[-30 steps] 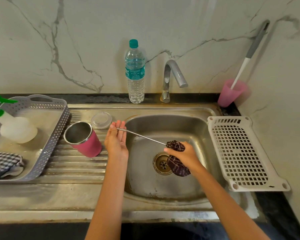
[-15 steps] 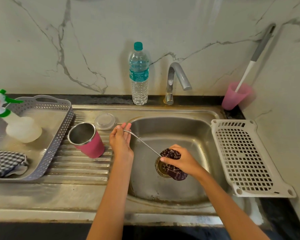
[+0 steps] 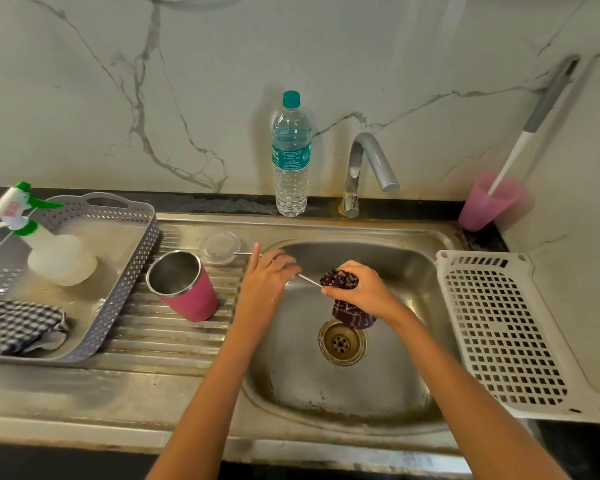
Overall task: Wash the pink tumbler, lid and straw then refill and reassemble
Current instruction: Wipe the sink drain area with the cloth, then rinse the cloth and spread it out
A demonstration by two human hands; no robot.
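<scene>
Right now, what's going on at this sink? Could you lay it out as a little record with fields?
Left hand: holds the metal straw over the sink
Right hand: grips a dark patterned scrubber at the straw's end
Pink tumbler: standing mouth up on the draining board
Lid: lying flat behind the tumbler
Water bottle: capped, beside the tap
Water flow: no stream seen from the tap

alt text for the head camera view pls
Over a steel sink, the left hand holds a metal straw while the right hand grips a dark scrubber round it. The pink tumbler and clear lid sit on the drainboard.
</scene>
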